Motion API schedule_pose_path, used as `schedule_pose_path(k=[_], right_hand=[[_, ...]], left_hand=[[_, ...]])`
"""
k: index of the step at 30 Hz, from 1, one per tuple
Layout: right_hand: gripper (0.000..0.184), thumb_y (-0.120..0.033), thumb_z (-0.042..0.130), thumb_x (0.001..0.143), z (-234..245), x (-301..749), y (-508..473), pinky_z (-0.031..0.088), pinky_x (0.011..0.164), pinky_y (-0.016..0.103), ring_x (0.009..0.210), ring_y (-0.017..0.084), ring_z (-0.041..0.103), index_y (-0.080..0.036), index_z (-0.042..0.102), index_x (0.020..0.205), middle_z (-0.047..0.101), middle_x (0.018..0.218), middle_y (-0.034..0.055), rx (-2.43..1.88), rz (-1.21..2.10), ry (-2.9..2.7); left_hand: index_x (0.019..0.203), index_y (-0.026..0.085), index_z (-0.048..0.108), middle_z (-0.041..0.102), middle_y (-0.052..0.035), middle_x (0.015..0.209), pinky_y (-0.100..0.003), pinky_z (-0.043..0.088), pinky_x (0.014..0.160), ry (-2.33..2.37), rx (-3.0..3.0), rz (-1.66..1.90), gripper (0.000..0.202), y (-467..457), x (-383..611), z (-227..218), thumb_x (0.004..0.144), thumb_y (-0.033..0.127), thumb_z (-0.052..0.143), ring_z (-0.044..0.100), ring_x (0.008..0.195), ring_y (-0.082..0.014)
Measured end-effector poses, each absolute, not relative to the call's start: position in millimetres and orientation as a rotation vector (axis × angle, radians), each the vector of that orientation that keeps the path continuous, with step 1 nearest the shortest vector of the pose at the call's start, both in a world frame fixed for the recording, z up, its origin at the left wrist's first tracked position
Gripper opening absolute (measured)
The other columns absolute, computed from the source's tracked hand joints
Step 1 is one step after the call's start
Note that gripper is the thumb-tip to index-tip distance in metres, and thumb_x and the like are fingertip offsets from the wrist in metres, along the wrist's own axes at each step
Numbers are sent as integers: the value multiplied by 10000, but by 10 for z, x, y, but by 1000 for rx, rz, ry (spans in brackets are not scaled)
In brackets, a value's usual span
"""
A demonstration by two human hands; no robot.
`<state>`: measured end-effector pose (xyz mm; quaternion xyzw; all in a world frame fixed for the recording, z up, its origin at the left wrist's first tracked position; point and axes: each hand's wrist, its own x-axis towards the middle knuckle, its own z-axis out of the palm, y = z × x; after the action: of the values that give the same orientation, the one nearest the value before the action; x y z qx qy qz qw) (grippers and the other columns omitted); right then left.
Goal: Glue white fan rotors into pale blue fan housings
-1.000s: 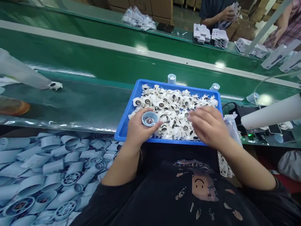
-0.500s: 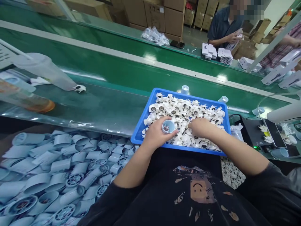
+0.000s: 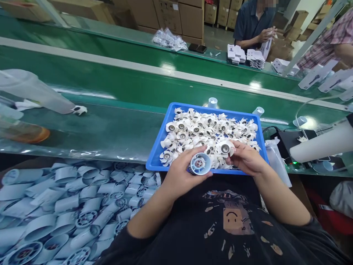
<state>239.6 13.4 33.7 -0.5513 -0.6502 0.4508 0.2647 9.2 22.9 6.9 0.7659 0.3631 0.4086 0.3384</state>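
Holding a pale blue plastic housing (image 3: 200,163) in your left hand (image 3: 183,173) — its spoked end turned up toward you — you grip a white plastic impeller (image 3: 225,148) with a metal hub in the fingers of your right hand (image 3: 246,158). Your hands stay just apart, each closed on its own part, over the near edge of a blue tray (image 3: 157,159) heaped with more impellers (image 3: 209,129). Left of your left hand lie piled matching housings (image 3: 82,198) — beyond both hands runs a green conveyor belt (image 3: 96,129).

The left hand (image 3: 182,176) partly hides the pale plastic cylinder (image 3: 200,163); a co-worker's head (image 3: 266,2) is blurred and cropped.
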Motion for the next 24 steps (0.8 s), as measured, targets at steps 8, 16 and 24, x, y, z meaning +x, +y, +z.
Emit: schedule_pose_path(k=[8, 16, 24], right_hand=[[277, -416, 592, 847, 439, 2323, -190, 490, 704, 282, 707, 117, 549, -199, 608, 1020, 606, 888, 41, -1207, 1235, -1622], [128, -270, 652, 883, 561, 2180, -233, 403, 723, 289, 792, 157, 493, -229, 757, 944, 527, 834, 48, -1315, 346, -2261], [248, -406, 599, 920, 625, 2289, -328, 415, 743, 300, 821, 155, 516, -227, 770, 918, 525, 865, 57, -1278, 546, -2202]], left_hand=[[1158, 184, 581, 730, -117, 1095, -413, 577, 883, 895, 2421, 1050, 436, 139, 306, 189, 814, 426, 695, 698, 1008, -268], [1135, 182, 564, 754, -73, 1002, -358, 577, 941, 887, 2583, 1329, 295, 26, 479, 165, 845, 207, 608, 723, 945, -199], [1141, 209, 587, 751, -61, 1056, -348, 574, 930, 1045, 2438, 1219, 374, 89, 366, 56, 823, 375, 694, 716, 981, -219]])
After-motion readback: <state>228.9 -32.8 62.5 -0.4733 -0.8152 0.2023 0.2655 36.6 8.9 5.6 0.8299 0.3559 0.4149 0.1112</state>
